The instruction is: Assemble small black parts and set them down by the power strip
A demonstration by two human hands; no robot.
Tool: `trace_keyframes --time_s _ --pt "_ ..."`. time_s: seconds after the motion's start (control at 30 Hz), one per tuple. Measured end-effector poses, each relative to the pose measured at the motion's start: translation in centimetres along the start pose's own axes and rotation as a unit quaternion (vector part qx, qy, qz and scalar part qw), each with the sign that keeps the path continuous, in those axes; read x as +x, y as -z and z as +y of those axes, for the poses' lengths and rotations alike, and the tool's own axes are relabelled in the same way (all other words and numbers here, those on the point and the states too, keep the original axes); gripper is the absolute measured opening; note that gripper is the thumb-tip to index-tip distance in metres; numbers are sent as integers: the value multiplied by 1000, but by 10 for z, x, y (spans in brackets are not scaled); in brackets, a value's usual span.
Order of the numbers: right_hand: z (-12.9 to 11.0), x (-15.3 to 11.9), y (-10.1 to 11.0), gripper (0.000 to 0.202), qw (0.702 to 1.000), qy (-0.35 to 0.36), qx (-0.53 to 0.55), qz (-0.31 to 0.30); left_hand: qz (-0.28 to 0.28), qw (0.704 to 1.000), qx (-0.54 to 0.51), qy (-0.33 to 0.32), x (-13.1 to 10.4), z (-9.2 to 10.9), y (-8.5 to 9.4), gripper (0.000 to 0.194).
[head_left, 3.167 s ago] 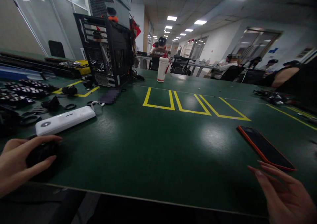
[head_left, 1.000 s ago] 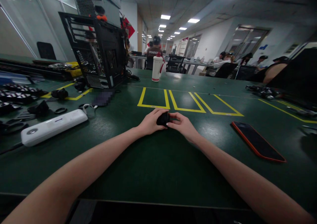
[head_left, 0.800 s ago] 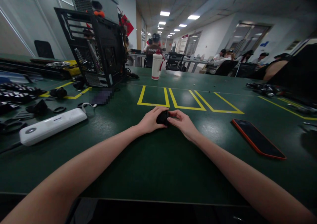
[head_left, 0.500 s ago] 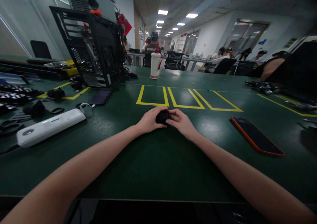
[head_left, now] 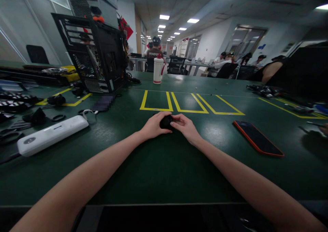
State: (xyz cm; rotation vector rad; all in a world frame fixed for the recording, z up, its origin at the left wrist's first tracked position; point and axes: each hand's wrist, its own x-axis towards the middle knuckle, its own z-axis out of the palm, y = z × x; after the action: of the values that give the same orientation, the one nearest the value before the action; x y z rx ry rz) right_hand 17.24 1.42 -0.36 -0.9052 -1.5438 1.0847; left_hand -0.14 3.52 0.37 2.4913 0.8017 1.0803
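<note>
A small black rounded object (head_left: 165, 122) is between my two hands, just above or on the green table (head_left: 174, 170); its exact kind does not show. My left hand (head_left: 154, 125) is closed around its left side, thumb in front and fingers over the top. From the right, the fingertips of my right hand (head_left: 186, 126) pinch at the object's edge. Yellow tape outlines (head_left: 156, 109) lie on the tabletop just beyond both hands.
A white power strip (head_left: 53, 134) and black parts (head_left: 36, 116) lie on the left, before an open computer case (head_left: 102, 54). An orange-edged phone (head_left: 258, 138) rests on the right. A white bottle (head_left: 158, 69) stands farther back; people sit beyond. At the right edge another person's hand (head_left: 324, 129) shows.
The view has tilted and shifted slightly. My right fingers have drawn closer together against the black object, while my left hand keeps its grip. A hand has come into view at the right edge.
</note>
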Motion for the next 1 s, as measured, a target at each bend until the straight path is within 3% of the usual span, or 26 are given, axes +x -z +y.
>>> trace_keyframes --time_s 0.23,0.6,0.8,1.0 --pt "4 3 -2 36 1000 -19 4 -5 11 1000 2 1 -1 -3 1 62" --pt "4 0 -2 26 1000 5 13 2 8 1000 -1 1 -1 -1 2 62" --pt "4 3 1 39 1000 -29 -7 -3 5 1000 11 3 -1 -2 0 63" --pt "5 2 0 34 1000 4 14 -21 3 1000 23 3 -2 0 1 64"
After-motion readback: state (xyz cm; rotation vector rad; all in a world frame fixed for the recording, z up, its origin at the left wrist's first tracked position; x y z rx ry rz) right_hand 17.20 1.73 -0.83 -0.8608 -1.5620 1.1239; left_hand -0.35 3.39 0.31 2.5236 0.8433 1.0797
